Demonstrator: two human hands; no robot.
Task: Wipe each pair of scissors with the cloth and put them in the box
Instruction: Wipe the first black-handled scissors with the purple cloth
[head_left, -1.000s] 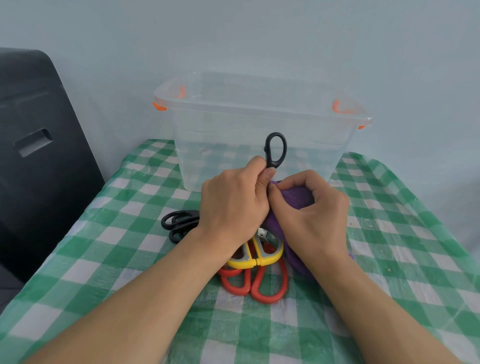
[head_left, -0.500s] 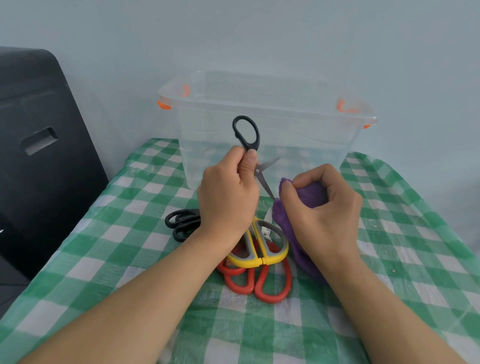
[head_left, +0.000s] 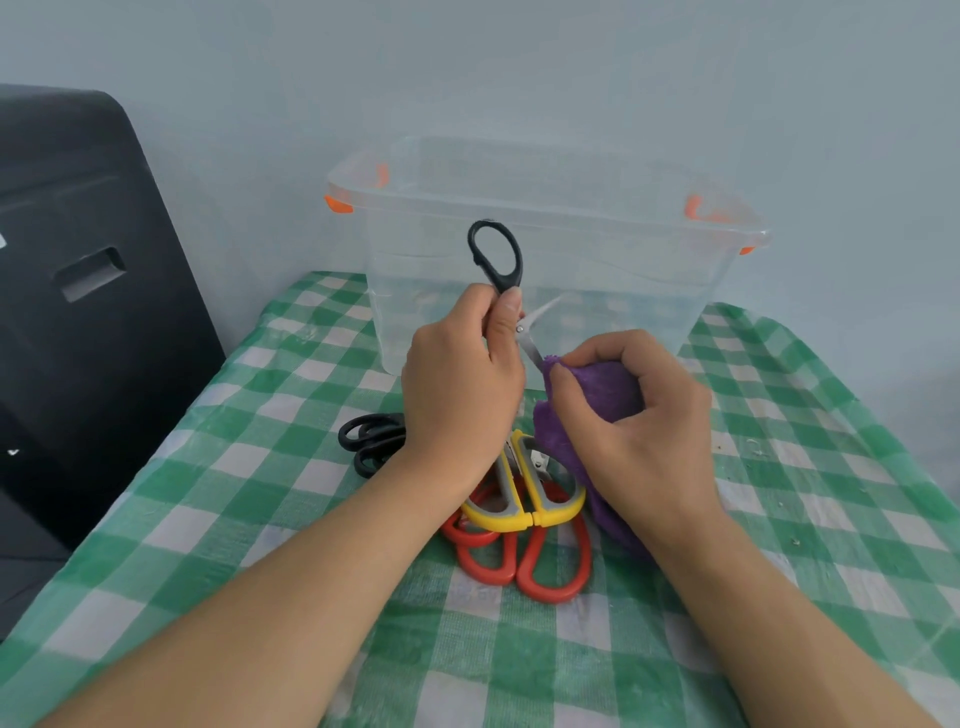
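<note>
My left hand (head_left: 462, 384) grips black-handled scissors (head_left: 496, 257) upright, one handle loop sticking up, the blades spread apart. My right hand (head_left: 639, 421) holds a purple cloth (head_left: 608, 387) bunched round the tip of the lower blade. The clear plastic box (head_left: 545, 249) with orange clips stands just behind, with nothing visible inside. On the table under my hands lie yellow-handled scissors (head_left: 524, 506), red-handled scissors (head_left: 524, 566) partly beneath them, and another black pair (head_left: 369, 439) to the left.
A green-and-white checked cloth covers the table (head_left: 260, 519). A black chair (head_left: 88, 291) stands close at the left table edge. A pale wall rises directly behind the box.
My left hand drew the black scissors up and left out of the cloth, and the blades came apart. My right hand now has the cloth back on the lower blade's tip.
</note>
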